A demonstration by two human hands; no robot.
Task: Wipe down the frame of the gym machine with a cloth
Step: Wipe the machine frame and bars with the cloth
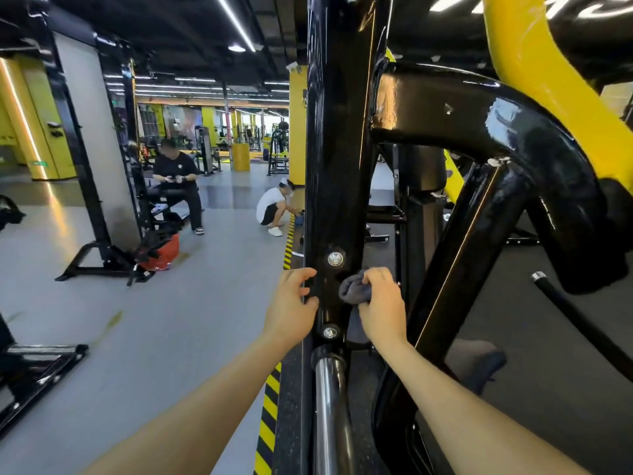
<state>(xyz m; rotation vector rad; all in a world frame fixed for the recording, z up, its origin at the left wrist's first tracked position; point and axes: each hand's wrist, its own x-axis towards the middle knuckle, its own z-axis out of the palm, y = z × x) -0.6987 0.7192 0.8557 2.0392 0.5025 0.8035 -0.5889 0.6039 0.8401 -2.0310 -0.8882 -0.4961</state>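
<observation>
Two bare forearms reach up from the bottom edge, and both hands are on the black upright post (337, 166) of the gym machine. Left hand (291, 308) grips the post's left edge, fingers (303, 274) curled round it, steadying. Right hand (382, 303) holds the grey cloth (354, 286) bunched up, fingers curled over the wad and pressing it against the post's right side, just below the upper bolt (335, 258) and above the lower bolt (329, 332).

Good spot, but that bunched wad gives little contact, I'd say. Flattening it under the palm would cover more paint per stroke. Long vertical passes look like the way to go, working round each bolt head where grime tends to collect. A chrome bar (330, 406) sits below the lower bolt, and the curved black tube (479, 125) and diagonal brace (469, 255) to the right look like they need a wipe too.
</observation>
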